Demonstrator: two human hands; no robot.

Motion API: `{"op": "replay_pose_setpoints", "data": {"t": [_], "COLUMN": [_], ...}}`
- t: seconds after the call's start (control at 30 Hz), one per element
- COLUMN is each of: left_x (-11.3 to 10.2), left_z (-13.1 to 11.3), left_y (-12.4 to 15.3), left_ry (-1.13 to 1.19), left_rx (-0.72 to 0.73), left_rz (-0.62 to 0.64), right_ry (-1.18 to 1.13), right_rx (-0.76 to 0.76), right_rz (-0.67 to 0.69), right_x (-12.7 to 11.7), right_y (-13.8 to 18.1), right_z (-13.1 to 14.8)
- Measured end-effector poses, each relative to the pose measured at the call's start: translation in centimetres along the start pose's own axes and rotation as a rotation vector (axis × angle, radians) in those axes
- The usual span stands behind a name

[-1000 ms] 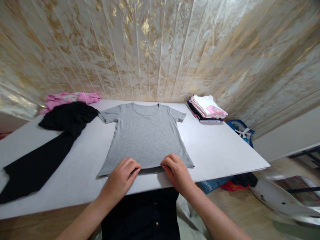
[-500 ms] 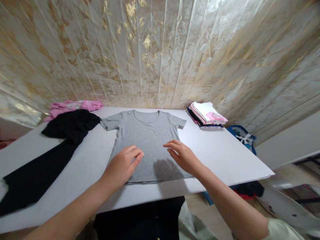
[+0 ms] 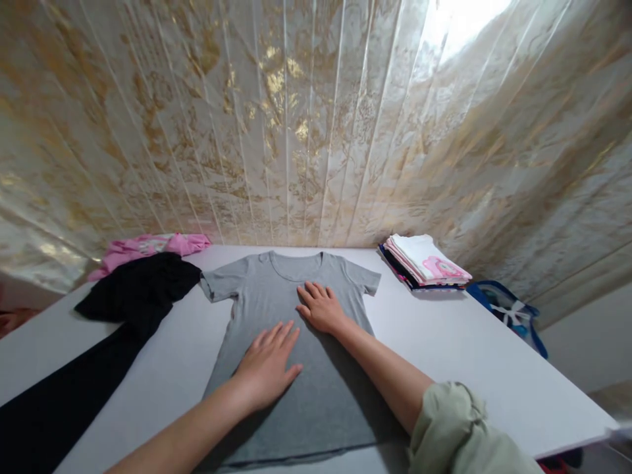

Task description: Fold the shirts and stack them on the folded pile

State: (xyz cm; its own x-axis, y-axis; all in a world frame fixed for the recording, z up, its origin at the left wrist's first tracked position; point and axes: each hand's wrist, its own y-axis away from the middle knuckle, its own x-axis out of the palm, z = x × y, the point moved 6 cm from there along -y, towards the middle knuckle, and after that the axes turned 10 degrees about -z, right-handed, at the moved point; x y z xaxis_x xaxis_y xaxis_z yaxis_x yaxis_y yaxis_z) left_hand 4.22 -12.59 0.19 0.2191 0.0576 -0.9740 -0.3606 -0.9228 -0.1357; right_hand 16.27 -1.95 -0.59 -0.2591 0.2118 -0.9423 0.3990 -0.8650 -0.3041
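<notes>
A grey T-shirt [image 3: 276,289] lies spread flat on the white table [image 3: 444,342], neck toward the wall. My left hand [image 3: 269,365] rests palm down on the shirt's middle, fingers stretched out and holding nothing. My right hand [image 3: 320,306] lies flat on the upper chest of the shirt, just below the neckline, fingers spread. My right forearm crosses the shirt's right side.
A black garment [image 3: 113,316] stretches along the table's left side, with a pink garment [image 3: 148,247] behind it by the wall. A stack of folded clothes [image 3: 424,263] sits at the back right. A blue bag [image 3: 508,309] stands beyond the table's right edge.
Both hands left the shirt's bottom hem and slid up over it toward the neck, the right hand farthest. The camera has moved forward and closer.
</notes>
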Motion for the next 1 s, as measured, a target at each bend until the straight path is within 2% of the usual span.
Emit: {"op": "replay_pose_setpoints", "data": {"t": [0.07,0.17,0.23,0.3,0.4,0.5,0.67,0.77,0.83,1.0], "left_x": [-1.5,-2.8,-1.9,-0.4,1.3,1.7,0.5,0.3,0.3,0.6], "left_z": [0.2,1.2,2.8,4.2,5.5,6.4,10.7,12.6,13.0,13.0], "left_y": [-2.3,-7.6,-10.3,-11.7,-11.8,-11.1,-10.5,-10.4,-10.3,-10.2], "left_ry": [0.011,-0.010,-0.045,-0.060,-0.056,-0.062,-0.219,-0.249,-0.247,-0.250], "left_rx": [0.005,0.005,-0.053,-0.087,-0.064,-0.042,-0.296,-0.358,-0.357,-0.355], "left_rz": [-0.004,-0.152,-0.186,-0.189,-0.189,-0.174,-0.231,-0.215,-0.202,-0.209], "right_ry": [-0.009,-0.027,-0.046,-0.069,-0.075,-0.057,-0.077,-0.032,0.019,0.047], "right_rx": [-0.008,-0.003,-0.009,-0.008,0.048,0.100,0.116,0.193,0.231,0.212], "right_rz": [0.019,0.016,0.004,-0.006,-0.023,-0.025,0.059,0.032,0.003,-0.006], "right_x": [0.2,0.0,-0.3,-0.4,-0.4,-0.3,-0.6,-1.1,-1.1,-0.3], "right_y": [0.1,0.1,0.2,0.4,0.9,1.3,0.4,-0.4,-0.6,-0.2], "right_z": [0.1,0.1,0.1,-0.2,-0.9,-1.5,-2.1,-3.5,-4.3,-4.9]}}
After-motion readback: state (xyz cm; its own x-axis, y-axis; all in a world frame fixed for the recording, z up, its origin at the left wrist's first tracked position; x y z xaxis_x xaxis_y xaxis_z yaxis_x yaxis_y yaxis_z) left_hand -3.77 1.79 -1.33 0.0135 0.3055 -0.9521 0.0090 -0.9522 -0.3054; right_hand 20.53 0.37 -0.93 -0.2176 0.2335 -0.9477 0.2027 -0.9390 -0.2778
